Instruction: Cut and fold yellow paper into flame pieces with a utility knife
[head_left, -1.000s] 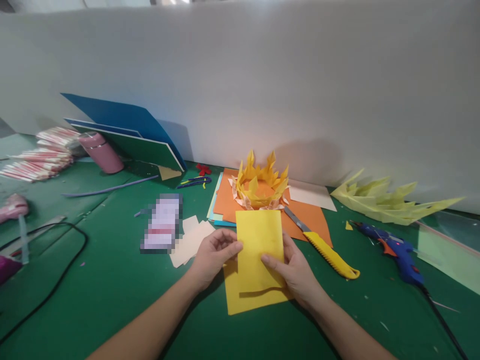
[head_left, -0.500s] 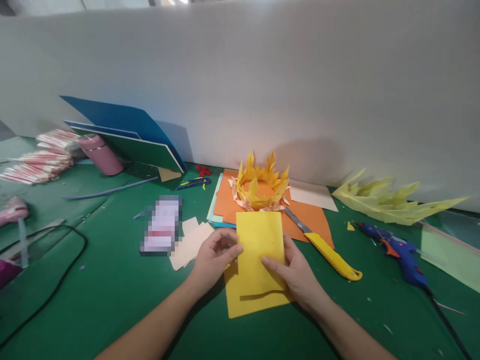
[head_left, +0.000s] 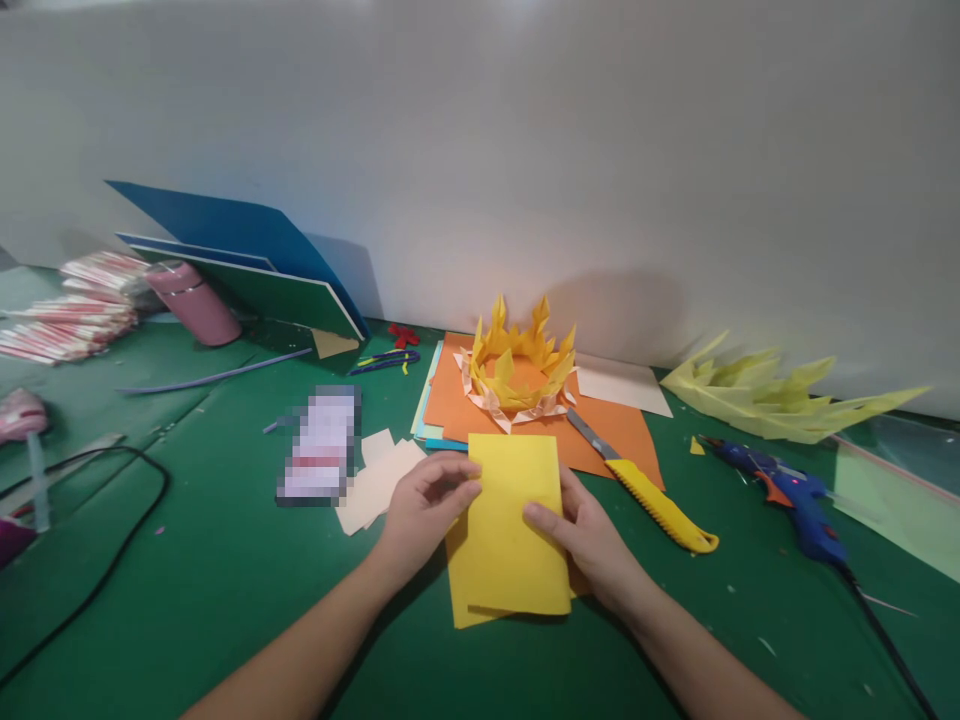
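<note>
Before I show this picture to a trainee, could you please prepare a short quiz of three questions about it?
1. True or false: the right hand holds the yellow paper.
2. Which is nearest to the right hand: (a) pink bottle, (b) yellow cutter, (c) blue glue gun?
3. Fill in the colour: the round paper crown stands on the ____ sheet.

Key: 1 true; 2 b; 3 orange.

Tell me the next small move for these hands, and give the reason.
Probably pinch the left edge of the yellow paper more firmly with the left hand: its thumb and forefinger reach little past that edge, while the right hand has its thumb well onto the front, so the right side seems better held.
</note>
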